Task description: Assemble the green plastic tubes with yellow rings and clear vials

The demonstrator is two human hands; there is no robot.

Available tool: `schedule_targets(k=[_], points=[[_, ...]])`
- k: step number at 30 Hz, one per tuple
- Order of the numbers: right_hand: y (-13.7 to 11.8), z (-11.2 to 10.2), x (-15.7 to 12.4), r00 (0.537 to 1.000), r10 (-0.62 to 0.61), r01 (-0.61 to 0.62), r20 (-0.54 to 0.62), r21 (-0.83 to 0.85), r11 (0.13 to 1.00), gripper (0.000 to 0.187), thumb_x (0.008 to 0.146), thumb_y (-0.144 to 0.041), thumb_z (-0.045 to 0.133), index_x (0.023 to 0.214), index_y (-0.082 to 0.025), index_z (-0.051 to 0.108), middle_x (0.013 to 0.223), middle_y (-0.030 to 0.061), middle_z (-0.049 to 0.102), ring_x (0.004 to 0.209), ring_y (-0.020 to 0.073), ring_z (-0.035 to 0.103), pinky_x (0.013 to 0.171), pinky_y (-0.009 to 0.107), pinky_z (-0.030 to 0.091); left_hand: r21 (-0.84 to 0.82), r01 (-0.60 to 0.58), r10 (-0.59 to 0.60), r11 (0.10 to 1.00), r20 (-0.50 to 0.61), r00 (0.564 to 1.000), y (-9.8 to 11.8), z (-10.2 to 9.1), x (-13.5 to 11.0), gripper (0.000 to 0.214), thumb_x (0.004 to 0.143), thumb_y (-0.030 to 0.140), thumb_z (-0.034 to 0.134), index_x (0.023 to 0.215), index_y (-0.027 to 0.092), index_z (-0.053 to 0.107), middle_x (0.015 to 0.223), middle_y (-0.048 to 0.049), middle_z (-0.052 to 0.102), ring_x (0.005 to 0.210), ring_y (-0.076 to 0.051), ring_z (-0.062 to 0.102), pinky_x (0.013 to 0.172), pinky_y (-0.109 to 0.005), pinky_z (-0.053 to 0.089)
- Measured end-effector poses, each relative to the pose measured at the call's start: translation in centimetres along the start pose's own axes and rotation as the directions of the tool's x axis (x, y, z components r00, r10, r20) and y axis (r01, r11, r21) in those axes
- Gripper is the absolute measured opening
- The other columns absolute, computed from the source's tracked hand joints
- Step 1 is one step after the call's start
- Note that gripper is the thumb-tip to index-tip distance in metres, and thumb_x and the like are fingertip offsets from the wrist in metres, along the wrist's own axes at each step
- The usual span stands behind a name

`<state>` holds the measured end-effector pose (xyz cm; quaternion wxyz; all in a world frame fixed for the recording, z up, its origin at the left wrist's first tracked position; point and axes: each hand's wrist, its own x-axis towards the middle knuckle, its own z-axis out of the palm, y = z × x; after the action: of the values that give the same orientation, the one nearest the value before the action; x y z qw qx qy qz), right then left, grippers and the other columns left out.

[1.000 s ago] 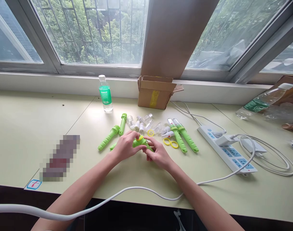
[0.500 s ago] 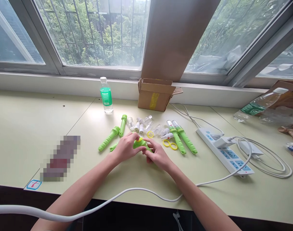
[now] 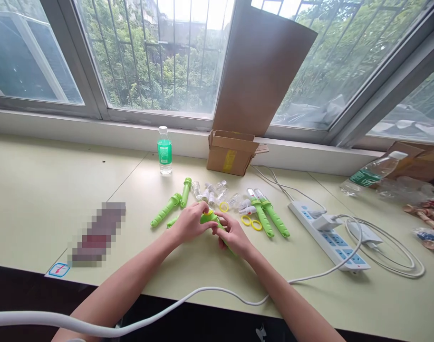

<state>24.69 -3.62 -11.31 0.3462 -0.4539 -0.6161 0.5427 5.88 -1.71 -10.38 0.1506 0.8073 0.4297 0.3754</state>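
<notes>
Gripping green handle [image 3: 208,217] with left hand [image 3: 191,224] and right hand [image 3: 235,235]; seemingly finished with tube-topped handles [image 3: 264,218] at three o'clock, not bare handles [image 3: 167,210] at ten.

So the green plastic handle [image 3: 210,218] is kinda chunky, wider at the top, and has a yellow ring [image 3: 208,213] round that fat end. It's tilted, fat end pointing away from the front edge of the surface [image 3: 188,270], narrow end slanting back toward that edge and off right. Fingers [image 3: 232,225] cover most of it, so can't tell if the ring's fully seated tbh.
</notes>
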Motion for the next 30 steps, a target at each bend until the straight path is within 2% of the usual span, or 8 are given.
schedule_targets(k=[8,14,19,22,25,28,30], points=[[-0.2,-0.2,-0.1,0.999,-0.030,0.029,0.042,0.025,0.999,0.051,0.077,-0.030,0.064,0.126,-0.022,0.050,0.071,-0.0039,0.059,0.036,0.0097,0.053,0.030,0.021,0.041,-0.031,0.010,-0.009,0.999,0.047,0.999,0.0,-0.5,0.1,0.038,0.074,0.050,0.072,0.080,0.020,0.050,0.081,-0.0005,0.061,0.073,-0.018,0.061,0.064,-0.030,0.049],[-1.0,-0.3,-0.4,0.993,-0.003,-0.024,0.122,0.222,0.975,0.050,0.076,-0.040,0.071,0.115,-0.020,0.047,0.074,-0.0010,0.066,0.036,0.0103,0.053,0.031,0.021,0.038,-0.165,-0.012,0.024,0.986,0.067,0.997,0.6,-1.2,0.2,0.034,0.076,0.040,0.073,0.089,0.020,0.050,0.089,-0.0026,0.064,0.080,-0.017,0.063,0.070,-0.030,0.050],[-0.8,-0.5,-0.2,0.992,-0.002,-0.029,0.123,0.244,0.969,0.050,0.074,-0.045,0.074,0.107,-0.020,0.045,0.076,0.0001,0.068,0.037,0.0115,0.056,0.031,0.021,0.039,-0.185,0.007,0.001,0.983,0.043,0.999,0.7,-0.9,0.1,0.029,0.078,0.035,0.072,0.083,0.020,0.048,0.090,-0.0039,0.066,0.086,-0.020,0.065,0.073,-0.032,0.051],[-0.4,-0.3,-0.1,0.997,-0.034,0.021,0.068,0.182,0.983,0.048,0.073,-0.048,0.074,0.102,-0.020,0.048,0.075,0.0003,0.066,0.040,0.0138,0.059,0.033,0.023,0.041,-0.201,-0.020,0.026,0.979,0.026,0.999,0.5,-0.9,0.1,0.029,0.078,0.035,0.072,0.083,0.020,0.048,0.100,-0.0064,0.068,0.089,-0.020,0.067,0.078,-0.035,0.052],[0.1,0.1,-0.1,0.992,-0.120,0.121,-0.049,0.032,0.992,0.041,0.077,-0.048,0.070,0.102,-0.019,0.055,0.072,-0.0010,0.061,0.047,0.0148,0.061,0.040,0.026,0.047,-0.182,-0.067,0.065,0.981,-0.020,0.998,0.3,-1.2,0.1,0.027,0.079,0.035,0.071,0.084,0.020,0.049,0.107,-0.0084,0.068,0.096,-0.023,0.067,0.082,-0.038,0.052],[0.2,0.1,-0.1,0.954,-0.263,0.231,-0.144,-0.205,0.951,0.037,0.083,-0.044,0.065,0.110,-0.019,0.061,0.070,-0.0005,0.059,0.053,0.0140,0.057,0.049,0.027,0.047,-0.139,-0.118,0.108,0.983,-0.078,0.991,0.1,-1.2,0.1,0.026,0.081,0.035,0.070,0.082,0.020,0.049,0.109,-0.0098,0.067,0.103,-0.024,0.065,0.083,-0.038,0.052],[0.0,0.1,-0.2,0.926,-0.350,0.288,-0.145,-0.330,0.899,0.032,0.085,-0.041,0.063,0.108,-0.019,0.064,0.068,0.0001,0.059,0.056,0.0137,0.054,0.052,0.026,0.044,-0.126,-0.139,0.126,0.982,-0.103,0.987,0.0,-1.1,0.0,0.027,0.081,0.036,0.070,0.081,0.020,0.049,0.109,-0.0098,0.067,0.103,-0.024,0.065,0.084,-0.037,0.052]])
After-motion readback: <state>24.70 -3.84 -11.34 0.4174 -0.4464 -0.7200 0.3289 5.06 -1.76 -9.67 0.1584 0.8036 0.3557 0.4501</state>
